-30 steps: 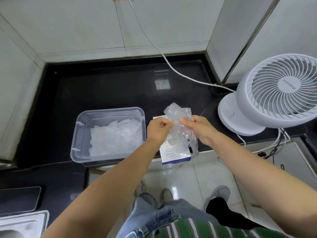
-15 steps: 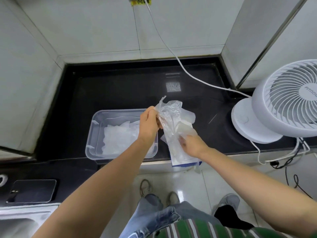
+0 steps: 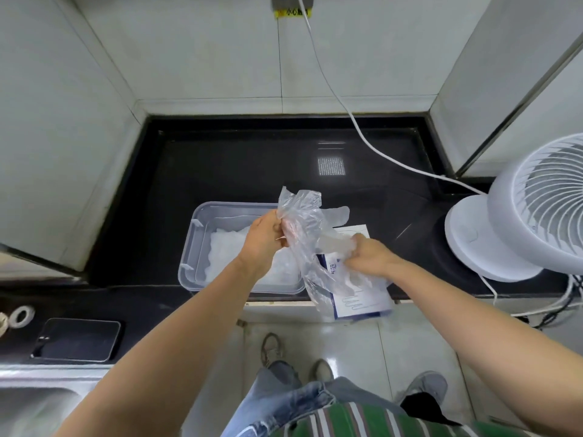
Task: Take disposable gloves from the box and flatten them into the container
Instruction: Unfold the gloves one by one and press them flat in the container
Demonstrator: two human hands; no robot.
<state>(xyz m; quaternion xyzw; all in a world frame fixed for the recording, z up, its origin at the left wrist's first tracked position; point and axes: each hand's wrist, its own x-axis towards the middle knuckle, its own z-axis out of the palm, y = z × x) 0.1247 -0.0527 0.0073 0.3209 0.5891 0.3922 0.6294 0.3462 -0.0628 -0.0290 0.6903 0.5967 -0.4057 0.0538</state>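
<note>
A thin clear disposable glove (image 3: 310, 234) hangs stretched between both hands above the black counter. My left hand (image 3: 264, 239) pinches its upper crumpled end over the clear plastic container (image 3: 195, 244), which holds a flat pile of gloves (image 3: 225, 247). My right hand (image 3: 367, 255) grips the glove's lower part, just above the white and blue glove box (image 3: 362, 299) lying at the counter's front edge, partly hidden by the glove.
A white fan (image 3: 523, 212) stands at the right with its cable (image 3: 356, 124) running up the tiled wall. A black phone (image 3: 77, 340) and a tape roll (image 3: 22, 315) lie at the lower left beside a steel sink (image 3: 34, 402). Feet stand on the floor below.
The glove has been drawn out longer: my left hand stays high over the container while my right hand slid down and right along it. The view shifted slightly.
</note>
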